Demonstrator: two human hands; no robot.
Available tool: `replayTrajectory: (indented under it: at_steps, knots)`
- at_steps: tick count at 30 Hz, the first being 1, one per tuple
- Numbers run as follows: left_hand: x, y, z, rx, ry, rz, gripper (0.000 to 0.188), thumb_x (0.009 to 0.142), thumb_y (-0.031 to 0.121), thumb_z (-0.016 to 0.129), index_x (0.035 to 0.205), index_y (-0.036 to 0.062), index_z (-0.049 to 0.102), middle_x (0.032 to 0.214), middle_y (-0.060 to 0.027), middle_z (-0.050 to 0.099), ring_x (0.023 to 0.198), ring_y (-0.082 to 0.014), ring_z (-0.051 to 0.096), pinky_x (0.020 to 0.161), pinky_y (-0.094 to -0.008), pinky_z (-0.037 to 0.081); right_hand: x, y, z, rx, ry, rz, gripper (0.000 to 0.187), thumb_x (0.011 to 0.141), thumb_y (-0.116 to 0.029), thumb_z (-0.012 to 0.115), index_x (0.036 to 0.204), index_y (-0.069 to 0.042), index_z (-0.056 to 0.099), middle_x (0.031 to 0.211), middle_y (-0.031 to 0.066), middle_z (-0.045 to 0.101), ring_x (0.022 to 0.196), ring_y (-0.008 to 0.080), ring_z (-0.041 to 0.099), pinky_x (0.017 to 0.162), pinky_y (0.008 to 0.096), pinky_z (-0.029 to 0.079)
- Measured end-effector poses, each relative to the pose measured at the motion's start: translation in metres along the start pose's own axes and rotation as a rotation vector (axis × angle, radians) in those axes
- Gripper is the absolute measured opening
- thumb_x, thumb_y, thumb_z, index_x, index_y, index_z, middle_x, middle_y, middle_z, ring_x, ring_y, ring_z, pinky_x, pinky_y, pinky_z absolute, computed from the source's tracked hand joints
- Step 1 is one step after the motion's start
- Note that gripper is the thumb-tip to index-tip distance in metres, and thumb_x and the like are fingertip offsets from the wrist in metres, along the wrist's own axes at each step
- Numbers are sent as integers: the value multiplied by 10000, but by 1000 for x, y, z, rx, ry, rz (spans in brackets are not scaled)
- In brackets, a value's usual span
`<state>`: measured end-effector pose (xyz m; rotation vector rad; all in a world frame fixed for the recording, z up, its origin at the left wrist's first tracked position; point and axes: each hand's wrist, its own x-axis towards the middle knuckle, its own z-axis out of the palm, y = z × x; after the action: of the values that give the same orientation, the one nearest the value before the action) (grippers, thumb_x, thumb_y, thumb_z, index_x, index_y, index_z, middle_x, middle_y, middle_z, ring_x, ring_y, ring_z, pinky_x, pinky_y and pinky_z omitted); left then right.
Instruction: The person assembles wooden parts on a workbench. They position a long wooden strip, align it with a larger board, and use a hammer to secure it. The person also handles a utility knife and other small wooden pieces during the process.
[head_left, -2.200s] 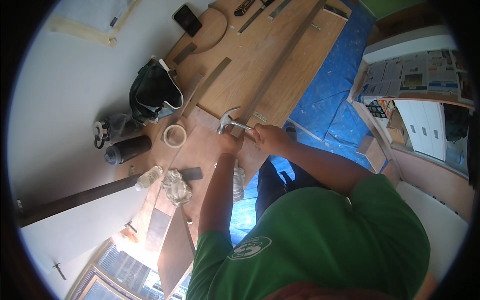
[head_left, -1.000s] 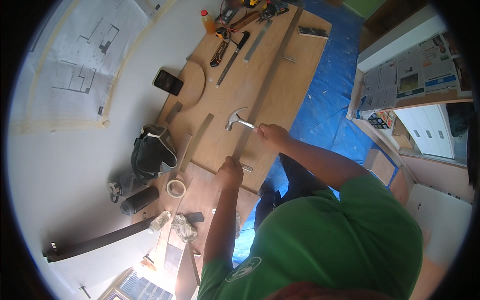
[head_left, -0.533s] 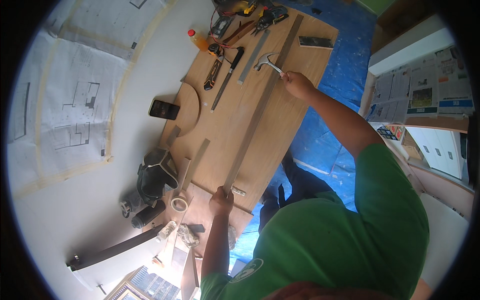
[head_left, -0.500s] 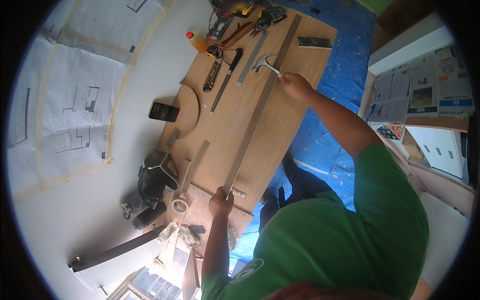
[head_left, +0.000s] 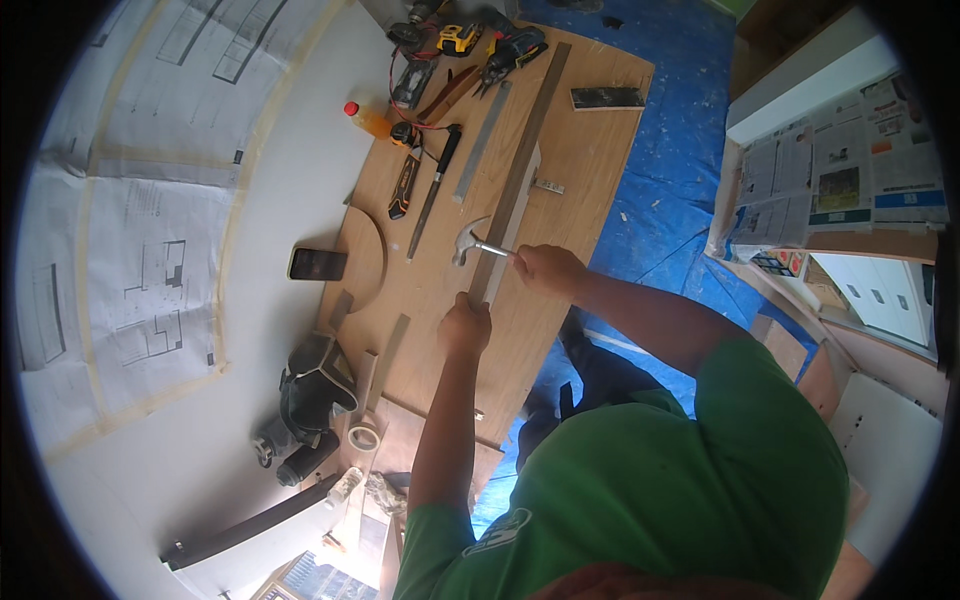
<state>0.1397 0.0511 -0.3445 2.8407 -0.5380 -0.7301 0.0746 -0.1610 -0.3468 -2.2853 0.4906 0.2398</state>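
Observation:
A long, narrow wooden strip point(head_left: 522, 155) runs lengthwise over the wooden worktable. My left hand point(head_left: 465, 326) is closed around it; whether the strip continues under my forearm is hidden. In my right hand point(head_left: 550, 272) is a claw hammer point(head_left: 490, 247), gripped by the handle, with its metal head just left of the strip. Beside the strip's right edge shows a paler strip or face point(head_left: 517, 215). A small metal piece point(head_left: 549, 186) lies right of it.
On the worktable point(head_left: 590, 150) are a flat grey strip point(head_left: 482, 140), a black-handled long tool point(head_left: 435, 190), an orange-black hand tool point(head_left: 404, 185), a phone point(head_left: 318, 264), a tape roll point(head_left: 364, 434) and a dark block point(head_left: 607, 98). A bottle point(head_left: 368, 120) stands by the wall. Blue sheeting point(head_left: 670, 200) covers the floor.
My left hand has moved farther up along the strip. My right hand has brought the hammer nearer to me, close to my left hand. The pale strip and metal piece now show beside it.

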Motion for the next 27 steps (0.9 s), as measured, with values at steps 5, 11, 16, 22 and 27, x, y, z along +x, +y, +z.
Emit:
replayTrajectory:
  at_steps: [5,11,16,22,27]
  knots:
    - [-4,10,1,34,-33,-21,335,933,388,636,1038,76,575,905,-218,733,857,-432,718,754,-551,568,28,24,-33,4,67,20,452,1065,-427,438,947,-56,668,822,186,695,798,401,681,739,522,525]
    - [-5,6,5,42,-18,-20,318,946,395,616,1024,89,573,887,-206,733,838,-425,720,731,-552,570,90,59,-97,91,127,123,460,1069,-424,441,920,-52,667,773,177,676,764,397,663,718,504,515]
    - [-5,8,1,42,-9,-31,318,939,399,629,1014,94,576,880,-203,733,828,-424,719,723,-549,572,103,57,-111,27,140,120,469,1069,-433,438,933,-54,677,790,179,684,772,385,668,729,491,521]
    - [-3,5,6,35,14,-11,319,937,400,633,1012,95,574,882,-203,734,828,-425,719,726,-549,571,117,60,-123,-14,141,115,501,1073,-452,414,963,-47,689,863,193,696,852,393,672,789,494,522]
    - [-4,7,6,5,27,-28,348,906,400,682,1014,88,572,888,-222,729,834,-440,711,726,-550,566,129,61,-130,-30,145,148,534,1076,-471,393,983,-35,688,923,211,701,913,412,666,831,509,514]
